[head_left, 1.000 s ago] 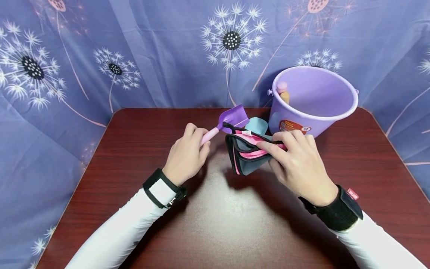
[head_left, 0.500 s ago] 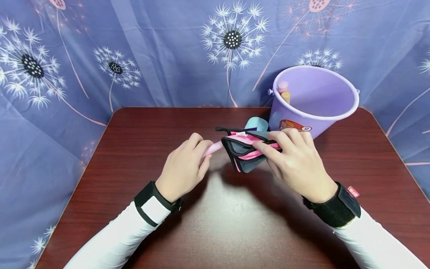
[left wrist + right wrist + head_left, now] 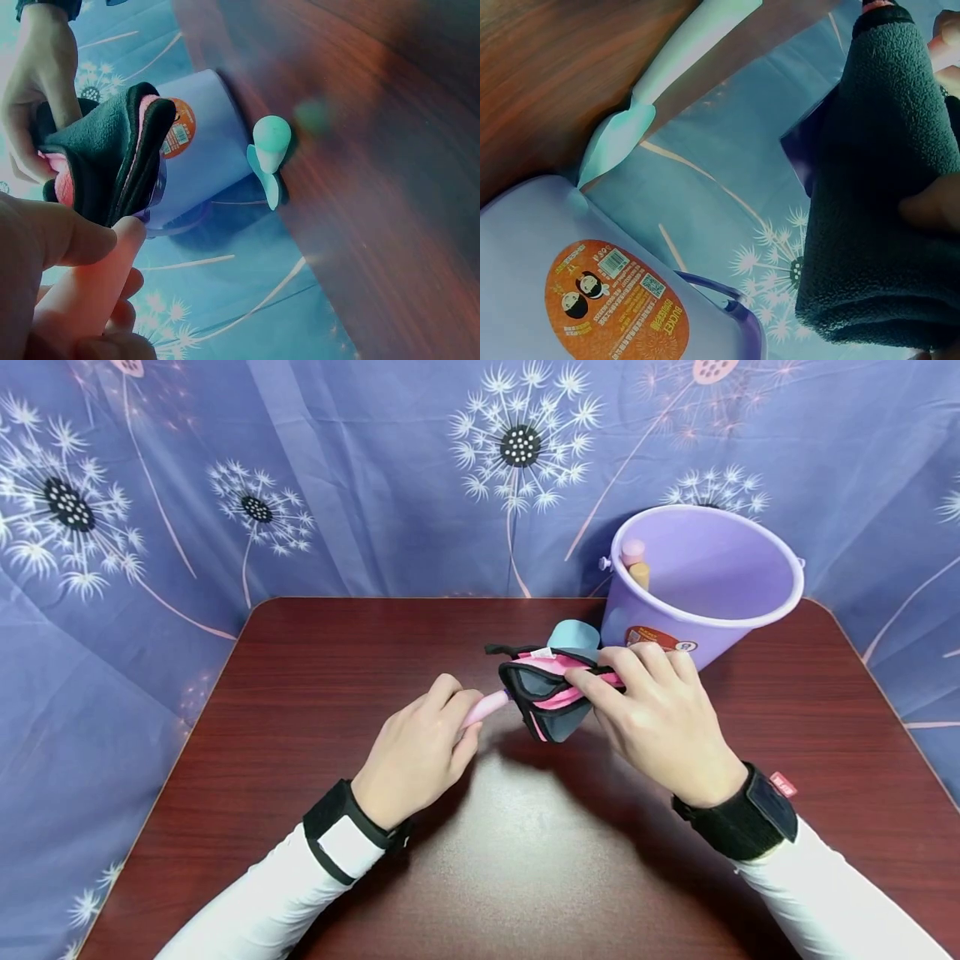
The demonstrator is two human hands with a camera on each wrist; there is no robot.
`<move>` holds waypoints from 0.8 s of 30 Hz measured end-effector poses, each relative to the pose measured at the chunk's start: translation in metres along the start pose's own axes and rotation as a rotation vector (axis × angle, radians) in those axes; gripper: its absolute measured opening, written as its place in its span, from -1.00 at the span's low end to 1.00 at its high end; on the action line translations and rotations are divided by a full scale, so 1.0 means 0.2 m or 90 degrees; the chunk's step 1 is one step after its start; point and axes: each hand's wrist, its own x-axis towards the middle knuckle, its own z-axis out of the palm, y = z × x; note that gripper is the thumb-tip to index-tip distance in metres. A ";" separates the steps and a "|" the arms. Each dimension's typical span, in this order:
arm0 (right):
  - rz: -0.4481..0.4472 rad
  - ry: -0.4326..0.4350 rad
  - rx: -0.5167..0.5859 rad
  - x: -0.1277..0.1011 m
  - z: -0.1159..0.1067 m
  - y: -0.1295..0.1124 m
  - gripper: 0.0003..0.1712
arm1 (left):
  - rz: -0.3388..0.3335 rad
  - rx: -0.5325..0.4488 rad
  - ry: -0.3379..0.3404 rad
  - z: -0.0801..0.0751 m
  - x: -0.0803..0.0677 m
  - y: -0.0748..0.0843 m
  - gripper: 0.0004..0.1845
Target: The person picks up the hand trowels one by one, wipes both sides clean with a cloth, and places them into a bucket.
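1. While the head view looks down on the dark wooden table [image 3: 480,860], the left hand [image 3: 420,747] curls its fingers round the pink handle of a toy shovel [image 3: 486,707], whose blade is out of sight inside a grey-and-pink fabric pouch [image 3: 551,693]. The right hand [image 3: 660,718] pinches the pouch's upper edge between thumb and fingers, seemingly to keep the mouth spread so the shovel can sit in it. Just behind stands a purple bucket [image 3: 705,581] with two stick-like toys leaning inside, and a light-blue scoop [image 3: 573,635] lies between pouch and bucket.

2. From the left wrist, the pouch [image 3: 112,157] shows its open mouth and pink lining, which the head view hides; the right hand [image 3: 37,82] grips its far side. The scoop [image 3: 270,157] lies on the table against the bucket [image 3: 202,150].

3. From the right wrist, the pouch's fleecy outer face [image 3: 885,187] fills the right side, with a fingertip pressed on it. The bucket's orange label [image 3: 615,307] is clear; a dark corner behind the pouch is possibly the shovel blade.
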 end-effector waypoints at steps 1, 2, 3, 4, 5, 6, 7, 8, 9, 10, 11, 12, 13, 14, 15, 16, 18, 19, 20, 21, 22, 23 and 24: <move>0.003 0.000 -0.004 0.00 0.00 0.00 -0.67 | 0.000 -0.001 0.001 0.00 0.00 0.00 -0.80; 0.007 -0.001 -0.007 0.00 0.00 0.00 -0.67 | 0.001 -0.002 0.002 0.00 0.00 0.00 -0.80; 0.010 -0.002 -0.011 0.00 0.00 0.00 -0.66 | 0.002 -0.002 0.003 0.00 0.00 0.00 -0.80; 0.013 -0.003 -0.014 0.00 0.00 0.01 -0.66 | 0.001 -0.002 0.003 0.00 -0.01 0.00 -0.80; 0.017 -0.005 -0.018 0.00 0.00 0.01 -0.66 | 0.001 -0.002 0.004 0.00 -0.01 -0.01 -0.79; 0.021 -0.006 -0.020 0.00 0.00 0.01 -0.65 | 0.000 -0.002 0.005 0.00 -0.01 -0.01 -0.79; 0.026 -0.008 -0.020 0.00 0.00 0.01 -0.65 | -0.001 -0.001 0.005 0.00 -0.01 -0.01 -0.79; 0.033 -0.009 -0.020 0.00 0.00 0.02 -0.64 | -0.002 -0.002 0.006 0.00 -0.01 -0.01 -0.78; 0.040 -0.012 -0.019 0.00 0.00 0.02 -0.64 | -0.004 -0.002 0.008 0.00 -0.02 -0.01 -0.78; 0.048 -0.014 -0.018 0.00 0.00 0.02 -0.63 | -0.007 -0.003 0.008 0.00 -0.02 -0.01 -0.78; 0.057 -0.015 -0.016 0.00 0.00 0.03 -0.63 | -0.009 -0.005 0.009 0.00 -0.02 -0.02 -0.78; 0.067 -0.014 -0.012 -0.01 0.00 0.03 -0.62 | -0.011 -0.006 0.010 -0.01 -0.02 -0.02 -0.78; 0.077 -0.016 -0.009 -0.01 0.00 0.03 -0.61 | -0.014 -0.008 0.011 -0.01 -0.02 -0.02 -0.78; 0.087 -0.016 -0.005 -0.01 0.00 0.03 -0.60 | -0.017 -0.012 0.013 -0.01 -0.02 -0.02 -0.78; 0.097 -0.015 -0.001 -0.02 0.00 0.04 -0.58 | -0.021 -0.014 0.014 -0.01 -0.02 -0.02 -0.78; 0.106 -0.014 0.005 -0.02 0.00 0.04 -0.57 | -0.024 -0.018 0.015 -0.01 -0.03 -0.02 -0.78; 0.127 -0.012 0.018 -0.03 0.00 0.05 -0.54 | -0.032 -0.027 0.018 -0.01 -0.03 -0.01 -0.78; 0.137 -0.011 0.023 -0.03 0.00 0.05 -0.52 | -0.036 -0.033 0.018 -0.01 -0.03 -0.01 -0.78; 0.147 -0.010 0.029 -0.03 0.00 0.05 -0.52 | -0.039 -0.039 0.018 -0.01 -0.02 -0.01 -0.78; 0.157 -0.008 0.034 -0.03 0.00 0.06 -0.52 | -0.044 -0.045 0.018 -0.01 -0.02 -0.01 -0.78; 0.166 -0.006 0.038 -0.04 0.00 0.06 -0.52 | -0.048 -0.050 0.018 -0.01 -0.02 -0.01 -0.77; 0.175 -0.004 0.041 -0.04 0.00 0.06 -0.53 | -0.052 -0.054 0.018 -0.01 -0.02 -0.01 -0.77; 0.183 -0.004 0.043 -0.04 0.00 0.06 -0.54 | -0.054 -0.058 0.019 -0.01 -0.02 -0.01 -0.77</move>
